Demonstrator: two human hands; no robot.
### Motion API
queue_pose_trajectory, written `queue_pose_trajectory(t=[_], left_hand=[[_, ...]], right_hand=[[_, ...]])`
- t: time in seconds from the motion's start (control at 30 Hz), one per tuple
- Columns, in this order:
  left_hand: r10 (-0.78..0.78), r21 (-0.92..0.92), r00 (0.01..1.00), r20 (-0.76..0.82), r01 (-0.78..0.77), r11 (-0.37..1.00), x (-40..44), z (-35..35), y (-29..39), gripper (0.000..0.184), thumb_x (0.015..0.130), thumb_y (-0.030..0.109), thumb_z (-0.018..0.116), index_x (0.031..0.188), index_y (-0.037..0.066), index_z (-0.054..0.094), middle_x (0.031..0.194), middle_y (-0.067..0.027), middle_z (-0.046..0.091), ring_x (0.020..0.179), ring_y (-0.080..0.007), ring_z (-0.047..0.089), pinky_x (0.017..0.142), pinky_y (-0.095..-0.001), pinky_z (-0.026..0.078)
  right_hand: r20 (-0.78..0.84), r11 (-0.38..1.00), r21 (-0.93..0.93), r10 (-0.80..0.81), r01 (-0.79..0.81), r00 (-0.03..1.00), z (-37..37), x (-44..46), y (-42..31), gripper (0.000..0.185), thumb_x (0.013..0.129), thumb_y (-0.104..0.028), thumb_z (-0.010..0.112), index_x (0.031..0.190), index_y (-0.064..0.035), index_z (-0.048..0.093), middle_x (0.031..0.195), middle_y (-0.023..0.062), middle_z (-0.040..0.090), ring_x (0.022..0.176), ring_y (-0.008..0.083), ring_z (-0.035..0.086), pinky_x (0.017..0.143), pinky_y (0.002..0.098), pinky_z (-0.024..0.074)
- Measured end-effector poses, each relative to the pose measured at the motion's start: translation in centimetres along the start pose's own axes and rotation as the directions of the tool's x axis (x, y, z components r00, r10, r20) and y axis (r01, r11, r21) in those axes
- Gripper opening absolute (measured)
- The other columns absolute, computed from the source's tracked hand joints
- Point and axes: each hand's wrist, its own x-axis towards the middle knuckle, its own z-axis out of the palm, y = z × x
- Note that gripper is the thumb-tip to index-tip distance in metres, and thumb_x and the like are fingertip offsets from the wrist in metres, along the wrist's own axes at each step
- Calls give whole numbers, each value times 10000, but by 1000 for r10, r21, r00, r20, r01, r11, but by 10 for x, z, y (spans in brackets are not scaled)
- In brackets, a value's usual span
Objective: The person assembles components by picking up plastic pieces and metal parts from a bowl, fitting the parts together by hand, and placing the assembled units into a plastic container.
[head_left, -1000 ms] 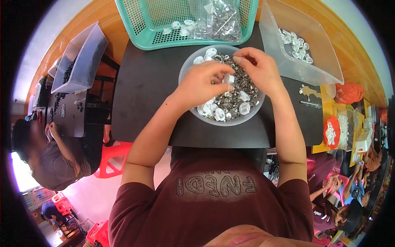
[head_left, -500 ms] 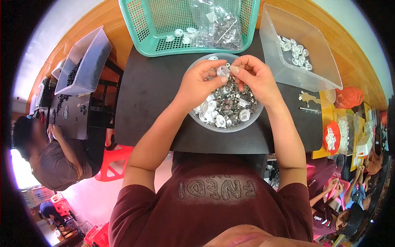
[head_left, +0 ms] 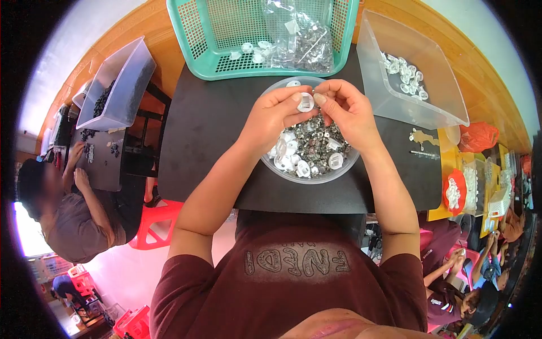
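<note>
Room: co-worker [head_left: 84, 220] off to the left at a side table, hands now apart. Dark table [head_left: 197, 141] carries a green basket [head_left: 243, 75], clear bin [head_left: 395, 107] and round bowl [head_left: 307, 181] of metal bits [head_left: 316, 147] and white pieces [head_left: 285, 148]. Left hand [head_left: 268, 118] pinches a white round part [head_left: 305, 102] over the bowl — it has just turned, slotted face now readable. Right hand [head_left: 357, 116] has its fingers drawn in beside the part — can't tell whether they pinch anything.

Orange wood panelling [head_left: 451, 73] lines pale walls [head_left: 483, 42] above a pinkish floor [head_left: 113, 277].
</note>
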Motion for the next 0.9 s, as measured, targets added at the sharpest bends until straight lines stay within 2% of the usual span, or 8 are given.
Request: queue_pose_trajectory(t=[0.1,0.23,0.3,0.53,0.7,0.9], left_hand=[[19,-15,999,37,-18,1000,-1,2,1,371,995,128,540,1291,-93,524,1192,-168,622,1071,-232,647,958,-326,535],[15,28,1000,1,-15,999,1,-1,-2,360,992,122,545,1285,-87,534,1196,-163,623,1093,-225,638,958,-331,536],[15,48,999,-42,-13,999,1,-2,-2,362,991,127,549,1287,-79,536,1195,-152,627,1088,-226,639,963,-344,535],[71,73,997,-37,-68,995,3,-5,-5,336,991,137,555,1258,-66,572,1175,-134,637,1057,-188,630,942,-341,532],[73,13,996,55,-74,997,2,-7,-3,318,994,130,549,1256,-46,586,1193,-105,630,1081,-174,615,971,-332,509],[127,-44,987,98,-123,991,2,-5,-7,347,1000,116,538,1312,-36,540,1207,-101,620,1083,-175,618,972,-338,510]], right_hand=[[-24,999,-52,-10,9,1000,-3,1,1,133,929,-114,654,1032,-30,646,823,-11,636,632,38,524,558,200,443],[-41,997,-76,5,-8,999,-5,1,-2,126,937,-105,651,1023,-15,630,801,-7,609,626,50,526,537,196,424],[-41,996,-89,-35,32,999,-6,1,1,130,926,-114,659,1021,-27,644,834,-15,653,652,34,541,561,198,440],[-15,989,-147,-29,27,999,-3,-2,0,122,918,-89,665,1023,-30,644,865,-12,656,710,30,555,608,194,447],[-22,981,-180,-79,74,997,-4,0,4,122,917,-88,666,1022,-29,647,876,-12,652,747,29,561,637,192,450],[-56,991,-133,-24,16,998,-6,0,1,130,911,-95,675,1020,-29,646,838,-20,648,650,29,538,567,197,436]])
